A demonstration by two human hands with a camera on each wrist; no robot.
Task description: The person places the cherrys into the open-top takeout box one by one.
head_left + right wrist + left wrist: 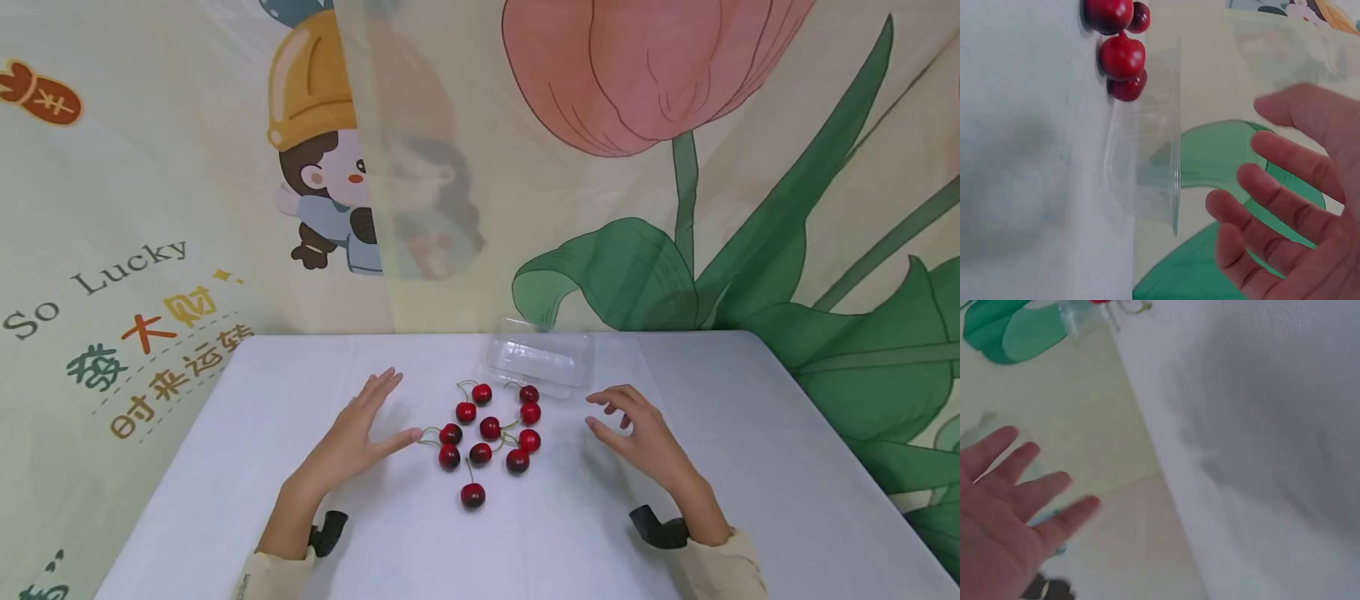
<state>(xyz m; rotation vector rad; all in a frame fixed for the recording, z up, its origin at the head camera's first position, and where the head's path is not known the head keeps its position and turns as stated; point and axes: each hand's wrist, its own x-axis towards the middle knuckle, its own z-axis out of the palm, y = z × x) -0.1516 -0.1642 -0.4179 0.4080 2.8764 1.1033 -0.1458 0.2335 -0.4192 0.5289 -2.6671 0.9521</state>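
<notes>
Red cherries (490, 429) lay loose between the fingers

Eleven sat on the bench (585, 533), stems on many. The left hand (352, 437) was spread wide, its fingers gripping nothing; its thumb tip ended right by the nearest stems, though whether it touched them I could not tell. The right hand (648, 437) hovered across from it, fingers loosely bent, thumb apart, also holding nothing. A clear box (538, 363) stood just ahead of the right fingertips, beyond the fruit.

Each cherry looked light, smooth and slippery, firm enough for a soft pinch round its sides but easily bruised; the stems seemed handy for lifting, yet likely to pull off. The box looked thin and bendy, best taken by its rim.
</notes>
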